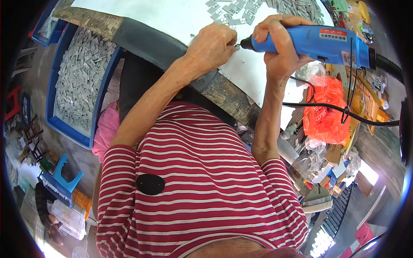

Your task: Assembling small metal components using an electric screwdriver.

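Note:
My right hand (282, 47) is wrapped round a blue electric screwdriver (314, 36), held nearly level with its black nose toward the left. My left hand (211, 47) has its fingers pinched together just left of that nose. A small metal piece (236, 46) shows at its fingertips, meeting the tip of the tool; its exact shape is too small to make out. Beyond my hands, flat grey metal pieces (234, 10) lie scattered on the white table sheet (163, 19), and a denser pile of them (301, 9) sits to the right.
A blue tray (51, 94) full of similar grey pieces stands at the left. The screwdriver's black cord (389, 69) runs off right, and another black cable (318, 104) crosses below it. Right of the table are a red plastic bag (325, 116) and clutter. A blue stool (64, 174) stands lower left.

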Available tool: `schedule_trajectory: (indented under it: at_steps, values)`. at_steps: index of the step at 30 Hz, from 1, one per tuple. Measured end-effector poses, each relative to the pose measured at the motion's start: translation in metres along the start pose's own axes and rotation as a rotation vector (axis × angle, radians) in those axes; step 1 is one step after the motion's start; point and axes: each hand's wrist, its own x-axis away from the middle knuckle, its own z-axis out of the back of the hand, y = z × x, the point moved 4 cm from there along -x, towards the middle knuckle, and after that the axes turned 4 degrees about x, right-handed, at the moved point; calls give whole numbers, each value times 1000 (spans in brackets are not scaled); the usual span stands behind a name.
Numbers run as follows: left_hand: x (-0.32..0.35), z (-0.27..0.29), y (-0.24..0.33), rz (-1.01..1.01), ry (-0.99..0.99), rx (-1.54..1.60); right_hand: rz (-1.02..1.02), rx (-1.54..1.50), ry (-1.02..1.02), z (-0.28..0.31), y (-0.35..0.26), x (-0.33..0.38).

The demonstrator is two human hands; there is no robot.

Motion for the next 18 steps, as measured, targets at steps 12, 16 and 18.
schedule_trajectory:
  at_steps: [12,16,18]
  values:
    - [1,3,-3,-59,77,21,-38,44,-89,-2,6,1]
    - [2,2,-6,-111,25,-23,-176,-253,-132,4,12,8]
    - [4,13,-5,-131,230,108,-140,-202,-154,16,8,9]
